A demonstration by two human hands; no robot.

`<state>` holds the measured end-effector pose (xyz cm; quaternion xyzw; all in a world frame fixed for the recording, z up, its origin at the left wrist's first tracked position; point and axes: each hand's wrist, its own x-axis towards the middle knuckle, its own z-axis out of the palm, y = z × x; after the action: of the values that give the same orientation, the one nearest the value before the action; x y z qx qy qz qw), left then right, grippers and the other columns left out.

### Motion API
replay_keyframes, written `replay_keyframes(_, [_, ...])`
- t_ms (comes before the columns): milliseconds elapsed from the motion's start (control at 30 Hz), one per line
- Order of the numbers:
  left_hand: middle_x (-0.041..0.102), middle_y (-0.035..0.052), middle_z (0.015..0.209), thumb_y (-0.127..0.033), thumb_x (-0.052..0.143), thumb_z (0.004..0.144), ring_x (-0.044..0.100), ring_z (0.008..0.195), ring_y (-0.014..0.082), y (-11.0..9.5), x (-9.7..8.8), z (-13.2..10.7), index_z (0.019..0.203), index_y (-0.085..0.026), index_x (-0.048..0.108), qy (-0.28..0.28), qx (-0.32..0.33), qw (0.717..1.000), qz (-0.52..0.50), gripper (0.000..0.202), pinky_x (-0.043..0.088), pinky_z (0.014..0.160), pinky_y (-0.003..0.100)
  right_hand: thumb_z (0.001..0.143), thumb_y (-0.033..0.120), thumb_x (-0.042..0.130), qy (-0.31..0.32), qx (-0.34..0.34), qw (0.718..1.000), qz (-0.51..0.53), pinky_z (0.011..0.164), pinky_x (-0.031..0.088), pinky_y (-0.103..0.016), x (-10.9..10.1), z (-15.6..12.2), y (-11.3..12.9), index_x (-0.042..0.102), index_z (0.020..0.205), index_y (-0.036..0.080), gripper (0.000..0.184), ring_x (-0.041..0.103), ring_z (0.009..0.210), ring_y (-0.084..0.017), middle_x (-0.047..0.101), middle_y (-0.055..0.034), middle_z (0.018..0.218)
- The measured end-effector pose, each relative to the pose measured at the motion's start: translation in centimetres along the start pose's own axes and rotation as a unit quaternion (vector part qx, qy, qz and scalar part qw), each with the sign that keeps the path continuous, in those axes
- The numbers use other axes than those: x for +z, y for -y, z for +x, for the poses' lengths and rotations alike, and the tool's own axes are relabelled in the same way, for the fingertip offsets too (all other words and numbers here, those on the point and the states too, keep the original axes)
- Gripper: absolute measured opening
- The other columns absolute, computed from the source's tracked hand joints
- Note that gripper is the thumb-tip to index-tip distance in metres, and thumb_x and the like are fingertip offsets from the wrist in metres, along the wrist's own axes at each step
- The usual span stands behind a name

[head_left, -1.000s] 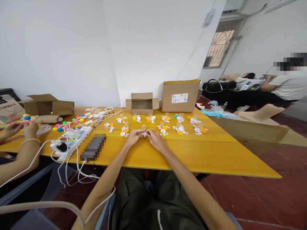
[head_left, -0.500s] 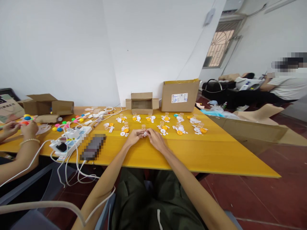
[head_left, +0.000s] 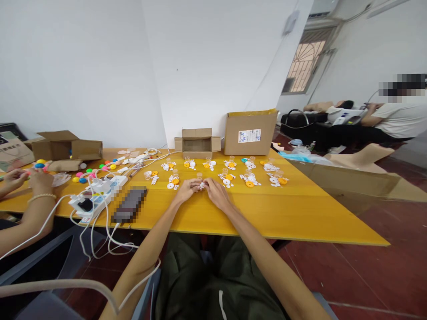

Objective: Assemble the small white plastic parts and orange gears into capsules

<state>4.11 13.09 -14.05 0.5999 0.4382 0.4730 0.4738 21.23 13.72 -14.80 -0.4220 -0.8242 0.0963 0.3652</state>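
Note:
Over the yellow table [head_left: 267, 218], my left hand [head_left: 187, 190] and my right hand [head_left: 215, 192] meet with fingertips pinched together. Between them is a small white plastic part [head_left: 201, 186], mostly covered by the fingers; its exact kind does not show. Just behind the hands stands a small clear cup [head_left: 199, 176]. To the left lie a white ring and an orange wheel [head_left: 175, 181]. On the right are further groups of small parts, with an orange wheel [head_left: 228, 177] and white pieces [head_left: 252, 179] among them.
An open small carton [head_left: 197, 145] and a taller cardboard box [head_left: 251, 138] stand at the back. Left are a phone [head_left: 130, 204], a power strip [head_left: 103, 195] with trailing cables, and coloured balls [head_left: 90, 172]. A co-worker's hands [head_left: 40, 180] are at the far left.
My hands stay nearly in place, with slight finger movement around the white part. At the far left, the co-worker's hands have shifted a little with the coloured balls.

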Motion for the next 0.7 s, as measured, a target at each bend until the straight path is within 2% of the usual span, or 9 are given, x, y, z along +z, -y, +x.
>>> replay_keyframes(367, [0.079,0.0091,0.092,-0.030,0.081,0.071,0.072,0.078,0.0175,-0.14,-0.05,-0.11,0.097,-0.015,0.072,0.005,-0.007,1.000,0.006,0.031,0.054,0.074,0.028,0.096,0.018,0.049,0.009,0.003,1.000,-0.005,0.074,0.047,-0.029,-0.06,0.02,-0.07,0.060,0.099,0.024,0.012,0.067,0.091,-0.021,0.072,-0.0064,0.102])
replay_keyframes(700, [0.077,0.0066,0.076,-0.034,0.080,0.074,0.072,0.071,0.0175,-0.21,0.08,-0.09,0.098,-0.014,0.072,0.013,-0.004,1.000,0.011,0.032,0.056,0.074,0.029,0.096,0.019,0.050,0.006,0.008,1.000,-0.021,0.073,0.047,-0.028,-0.03,0.03,0.02,0.060,0.098,0.024,0.012,0.067,0.090,-0.021,0.071,-0.0065,0.101])
